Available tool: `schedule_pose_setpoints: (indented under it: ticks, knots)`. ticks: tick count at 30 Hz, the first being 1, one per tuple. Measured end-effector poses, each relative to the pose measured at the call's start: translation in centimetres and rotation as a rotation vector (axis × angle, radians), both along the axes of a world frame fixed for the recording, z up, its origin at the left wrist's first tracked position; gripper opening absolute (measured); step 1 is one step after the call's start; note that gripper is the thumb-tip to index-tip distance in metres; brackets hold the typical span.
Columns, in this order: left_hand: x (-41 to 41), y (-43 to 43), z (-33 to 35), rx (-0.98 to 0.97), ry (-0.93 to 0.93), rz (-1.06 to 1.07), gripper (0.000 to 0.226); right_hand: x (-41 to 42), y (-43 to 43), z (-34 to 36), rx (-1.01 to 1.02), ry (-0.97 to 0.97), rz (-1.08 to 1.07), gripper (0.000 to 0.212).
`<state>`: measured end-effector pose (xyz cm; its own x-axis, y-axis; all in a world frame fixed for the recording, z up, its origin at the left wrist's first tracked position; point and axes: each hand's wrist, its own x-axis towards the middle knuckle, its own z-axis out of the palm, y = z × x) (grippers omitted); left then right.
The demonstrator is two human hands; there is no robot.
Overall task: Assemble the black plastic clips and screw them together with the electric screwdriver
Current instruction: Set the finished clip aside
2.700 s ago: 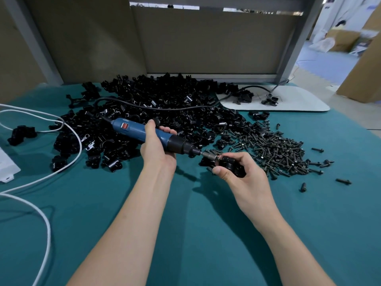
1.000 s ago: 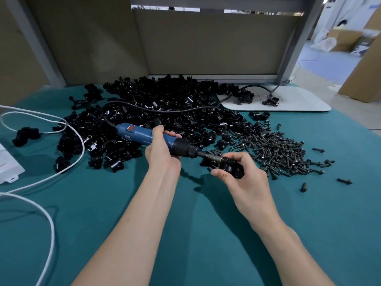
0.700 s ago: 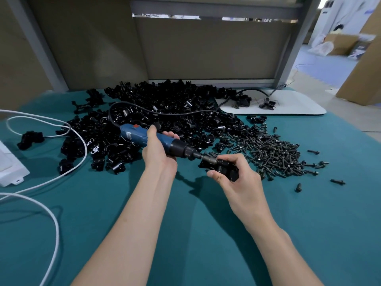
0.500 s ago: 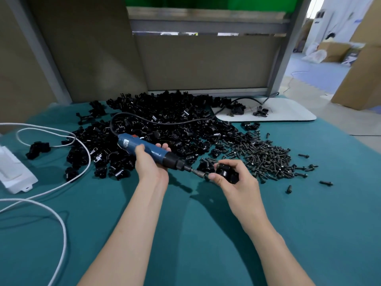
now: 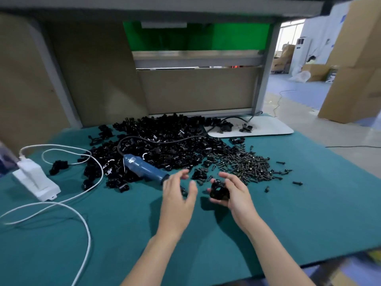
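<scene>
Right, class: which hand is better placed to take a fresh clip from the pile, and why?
Left. The left hand is open and holds nothing, close to the pile of loose clips, with the electric screwdriver lying on the table beside it. The right hand is busy gripping a black clip.

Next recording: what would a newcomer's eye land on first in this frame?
A big heap of black plastic clips sprawls across the far middle of the teal cloth table, with a scatter of dark metal screws to its right. Nearer, the blue electric screwdriver lies beside the open left hand, while the right hand grips one single black clip.
</scene>
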<state>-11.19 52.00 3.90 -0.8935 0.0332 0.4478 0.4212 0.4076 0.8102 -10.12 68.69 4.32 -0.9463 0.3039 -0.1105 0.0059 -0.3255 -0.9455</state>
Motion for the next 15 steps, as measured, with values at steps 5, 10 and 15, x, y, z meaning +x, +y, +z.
schedule_pose_setpoints:
  ticks: [5,10,15]
  knots:
    - [2.5,2.5,0.0,-0.235,-0.004,-0.304,0.035,3.7,0.6,0.3,0.3,-0.008,0.088,0.037]
    - [5.0,7.3,2.0,-0.33,-0.038,-0.492,0.034,9.4,5.7,3.2,0.507,-0.001,0.073,0.043]
    - [9.3,15.8,3.9,-0.285,0.015,-0.657,0.031,15.9,13.7,6.2,0.756,-0.095,-0.05,0.046]
